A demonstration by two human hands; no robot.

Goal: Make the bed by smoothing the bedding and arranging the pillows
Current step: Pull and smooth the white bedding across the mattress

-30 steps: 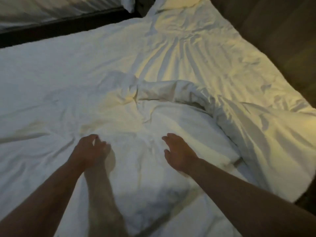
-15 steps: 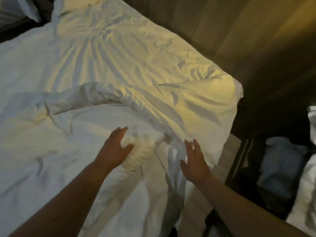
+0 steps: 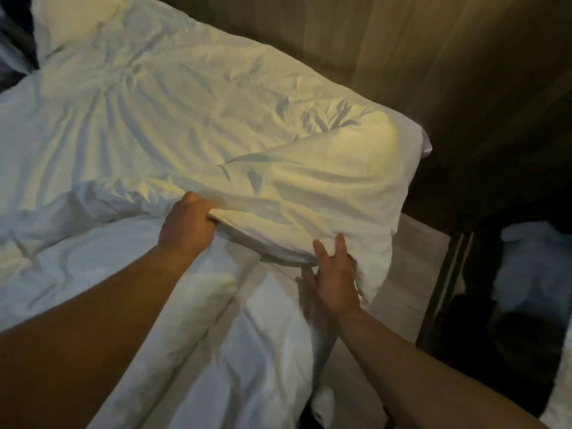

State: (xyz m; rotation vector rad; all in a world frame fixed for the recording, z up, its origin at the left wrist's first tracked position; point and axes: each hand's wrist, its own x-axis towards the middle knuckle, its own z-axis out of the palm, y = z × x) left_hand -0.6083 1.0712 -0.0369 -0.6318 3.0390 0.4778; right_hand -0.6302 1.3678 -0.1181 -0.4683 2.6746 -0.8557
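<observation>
A white, wrinkled duvet (image 3: 192, 119) covers the bed, with its near corner folded back over itself. My left hand (image 3: 187, 224) grips the folded edge of the duvet, fingers curled round the hem. My right hand (image 3: 334, 280) lies at the same edge further right, fingers extended against the fabric near the corner. A white pillow (image 3: 74, 23) lies at the far top left. Below the fold a paler sheet (image 3: 263, 351) is uncovered.
A brown wooden wall (image 3: 402, 51) runs along the bed's far side. To the right a dark gap (image 3: 495, 196) drops beside the bed, with pale bedding or cloth (image 3: 526, 267) heaped there. The bed's right edge (image 3: 424, 274) is close to my right hand.
Both hands have moved up and right across the bed to the folded duvet edge. My left hand has closed on the hem; the view has swung toward the bed's right corner.
</observation>
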